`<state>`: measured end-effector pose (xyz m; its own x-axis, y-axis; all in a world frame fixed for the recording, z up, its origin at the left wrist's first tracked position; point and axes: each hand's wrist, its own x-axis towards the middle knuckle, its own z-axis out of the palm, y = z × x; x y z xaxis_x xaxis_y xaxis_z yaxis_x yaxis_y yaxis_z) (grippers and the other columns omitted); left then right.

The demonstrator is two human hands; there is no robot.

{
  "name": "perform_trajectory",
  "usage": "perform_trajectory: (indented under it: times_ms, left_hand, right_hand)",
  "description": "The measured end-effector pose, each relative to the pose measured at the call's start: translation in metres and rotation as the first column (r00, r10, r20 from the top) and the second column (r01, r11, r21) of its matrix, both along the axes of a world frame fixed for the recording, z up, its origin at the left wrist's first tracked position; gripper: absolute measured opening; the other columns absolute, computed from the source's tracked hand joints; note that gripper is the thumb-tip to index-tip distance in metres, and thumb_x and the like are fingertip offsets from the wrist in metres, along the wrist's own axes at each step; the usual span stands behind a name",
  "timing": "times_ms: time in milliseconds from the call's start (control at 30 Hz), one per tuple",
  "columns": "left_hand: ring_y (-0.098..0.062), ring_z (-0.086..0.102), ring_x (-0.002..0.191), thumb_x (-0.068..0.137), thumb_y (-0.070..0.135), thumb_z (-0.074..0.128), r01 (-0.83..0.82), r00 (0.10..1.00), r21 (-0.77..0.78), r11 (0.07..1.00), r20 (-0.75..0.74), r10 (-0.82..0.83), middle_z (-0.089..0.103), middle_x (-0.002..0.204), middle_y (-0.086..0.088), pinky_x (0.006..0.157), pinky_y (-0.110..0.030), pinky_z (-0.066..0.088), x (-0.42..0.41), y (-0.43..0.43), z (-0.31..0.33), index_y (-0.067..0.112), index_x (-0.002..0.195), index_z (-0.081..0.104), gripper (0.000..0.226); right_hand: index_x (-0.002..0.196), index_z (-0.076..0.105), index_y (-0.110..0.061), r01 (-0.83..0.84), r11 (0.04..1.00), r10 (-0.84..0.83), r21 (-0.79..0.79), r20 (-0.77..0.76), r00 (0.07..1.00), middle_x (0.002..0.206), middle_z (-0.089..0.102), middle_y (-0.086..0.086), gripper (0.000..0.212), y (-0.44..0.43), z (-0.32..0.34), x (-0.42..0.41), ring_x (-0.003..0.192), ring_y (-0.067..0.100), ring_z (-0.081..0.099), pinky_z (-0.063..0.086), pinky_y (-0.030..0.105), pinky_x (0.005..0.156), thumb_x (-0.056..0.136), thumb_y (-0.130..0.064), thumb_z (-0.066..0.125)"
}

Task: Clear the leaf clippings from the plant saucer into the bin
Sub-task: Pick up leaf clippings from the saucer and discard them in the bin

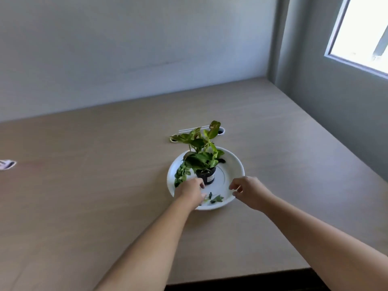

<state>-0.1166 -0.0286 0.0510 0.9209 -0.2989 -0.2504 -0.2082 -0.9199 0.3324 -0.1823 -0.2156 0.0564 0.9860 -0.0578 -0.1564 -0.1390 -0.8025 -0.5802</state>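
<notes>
Head view: reaching with both bare arms across a tan table (105, 185) toward a white saucer (235, 164) sitting near the middle. Standing inside the saucer, slightly left of its centre, a small black pot (206, 177) holding a green-and-yellow plant (201, 148), leaves spilling over the left rim. Lying on the saucer's near floor, a few dark green clippings (216, 198), just right of the left hand. Left hand (190, 192) hovering over the saucer's near-left edge, fingers (202, 184) curled close to the pot's base and beside the clippings; hard to tell whether anything is pinched, though nothing visibly held. Right hand (249, 192) poised at the saucer's near-right rim, thumb and forefinger parted and holding nothing, fingertips close to the rim, contact uncertain. Sitting behind the plant, a white cable slot (220, 131) set into the tabletop. Resting at the far left edge of the table, a small white-and-dark object (6, 164), too blurred to identify. Glowing at upper right, a bright window (365, 28) in a grey wall.
</notes>
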Motion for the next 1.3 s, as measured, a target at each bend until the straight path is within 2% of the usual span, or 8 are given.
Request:
perform_trajectory:
  times_ms: [133,267,500,567,733,933,1100,1300]
  left_hand:
    - [-0.026,0.061,0.105,0.078,0.018,0.068,0.002,0.998,-0.016,1.0,-0.062,-0.003,0.064,0.117,-0.009,0.087,-0.029,0.05,0.033,0.037,-0.026,0.016,0.113,0.061,0.035]
    - [-0.025,0.058,0.106,0.079,0.019,0.067,0.175,0.972,0.031,0.984,-0.163,-0.168,0.057,0.122,-0.004,0.087,-0.034,0.05,0.05,0.037,-0.053,0.025,0.118,0.055,0.042]
    - [-0.028,0.055,0.086,0.079,0.012,0.063,0.238,0.961,-0.034,0.971,-0.134,-0.24,0.054,0.101,-0.004,0.063,-0.028,0.038,0.06,0.027,-0.077,0.022,0.098,0.06,0.022]
    - [-0.029,0.056,0.083,0.077,0.008,0.061,0.265,0.954,-0.043,0.963,-0.13,-0.268,0.054,0.095,-0.005,0.062,-0.03,0.039,0.064,0.028,-0.08,0.018,0.089,0.06,0.016]
    - [-0.03,0.062,0.086,0.073,0.0,0.066,0.306,0.933,-0.077,0.949,-0.174,-0.315,0.063,0.096,-0.01,0.077,-0.038,0.054,0.066,0.029,-0.084,0.015,0.087,0.069,0.02]
    - [-0.027,0.066,0.086,0.079,0.004,0.063,0.329,0.924,-0.061,0.942,-0.184,-0.335,0.072,0.093,-0.009,0.079,-0.036,0.056,0.065,0.025,-0.083,0.013,0.085,0.074,0.015]
    - [-0.02,0.068,0.083,0.078,0.002,0.063,0.234,0.951,-0.157,0.96,-0.168,-0.259,0.074,0.087,-0.008,0.072,-0.025,0.053,0.064,0.031,-0.079,0.009,0.081,0.075,0.014]
    - [-0.012,0.065,0.078,0.076,0.009,0.067,0.079,0.986,-0.25,0.965,-0.123,-0.112,0.075,0.086,-0.002,0.07,-0.022,0.048,0.067,0.04,-0.064,0.011,0.077,0.074,0.007]
  right_hand:
    - [0.109,0.064,-0.021,-0.081,0.992,0.071,-0.099,-0.102,0.992,0.111,0.062,0.005,0.028,0.037,-0.021,0.036,0.092,0.025,0.064,0.055,0.039,0.081,0.083,-0.014,0.06]
    - [0.115,0.061,-0.026,-0.131,0.973,0.095,-0.189,-0.186,0.978,0.114,0.058,0.005,0.033,0.055,-0.043,0.061,0.1,0.023,0.059,0.052,0.036,0.086,0.083,-0.017,0.063]
    - [0.117,0.058,-0.023,-0.164,0.945,0.092,-0.284,-0.249,0.964,0.114,0.051,0.009,0.038,0.066,-0.076,0.074,0.093,0.032,0.061,0.054,0.039,0.08,0.08,-0.015,0.064]
    - [0.11,0.06,-0.017,-0.16,0.952,0.1,-0.262,-0.227,0.969,0.11,0.051,0.011,0.033,0.066,-0.081,0.077,0.089,0.034,0.061,0.054,0.041,0.079,0.078,-0.012,0.066]
    - [0.089,0.069,-0.007,-0.127,0.974,0.099,-0.187,-0.154,0.983,0.101,0.06,0.016,0.013,0.064,-0.087,0.081,0.083,0.036,0.061,0.052,0.039,0.075,0.08,-0.005,0.06]
    - [0.091,0.071,-0.009,-0.078,0.982,0.044,-0.171,-0.193,0.98,0.099,0.068,0.012,0.016,0.062,-0.089,0.082,0.092,0.03,0.062,0.052,0.035,0.08,0.082,-0.006,0.059]
    - [0.08,0.075,-0.007,0.161,0.987,-0.16,-0.005,-0.109,0.981,0.086,0.074,0.009,0.014,0.05,-0.08,0.08,0.077,0.021,0.064,0.046,0.022,0.065,0.078,-0.001,0.062]
    - [0.081,0.074,-0.008,0.272,0.958,-0.268,0.088,-0.05,0.962,0.081,0.072,0.008,0.012,0.035,-0.062,0.073,0.071,0.02,0.062,0.048,0.024,0.06,0.078,-0.001,0.064]
